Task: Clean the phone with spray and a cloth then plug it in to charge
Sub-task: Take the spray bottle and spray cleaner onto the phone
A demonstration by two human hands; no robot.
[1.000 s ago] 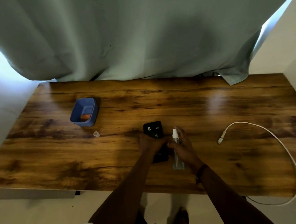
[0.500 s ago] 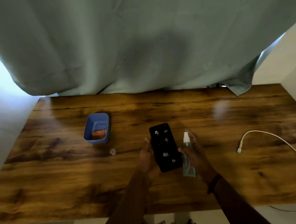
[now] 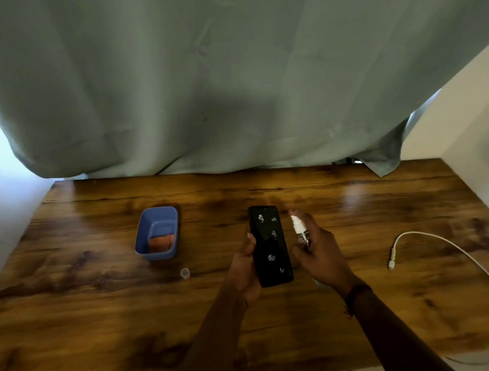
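Head view.

- Phone (image 3: pixel 270 245): black, screen up, with droplets sitting on the glass. The left hand (image 3: pixel 244 268) is gripping it along its left edge, thumb on the rim and fingers (image 3: pixel 251 240) curling behind. It appears to be lifted off the counter (image 3: pixel 102 325).
- Spray bottle (image 3: pixel 298 228): clear with a white nozzle, standing just beside the phone's right edge. The right hand (image 3: pixel 319 255) is wrapping round its body. Whether a finger is pressing the nozzle cannot be told.
- Cloth (image 3: pixel 161 243): orange, folded, lying inside the blue tub (image 3: pixel 156 220), well to the left of the phone.
- Cap (image 3: pixel 185 273): small and clear, sitting on the counter near the tub.
- Cable (image 3: pixel 444 246): white, looping along the right side, its plug end lying free and well apart from the phone.

Step in hand: judging by the wet screen, the spraying is under way or finishing, and wiping is not yet begun.

Next move: the right hand is likely needing to set the bottle down clear of the phone, then reach across to the tub for the cloth while the left hand is steadying the phone. Charging is coming last.
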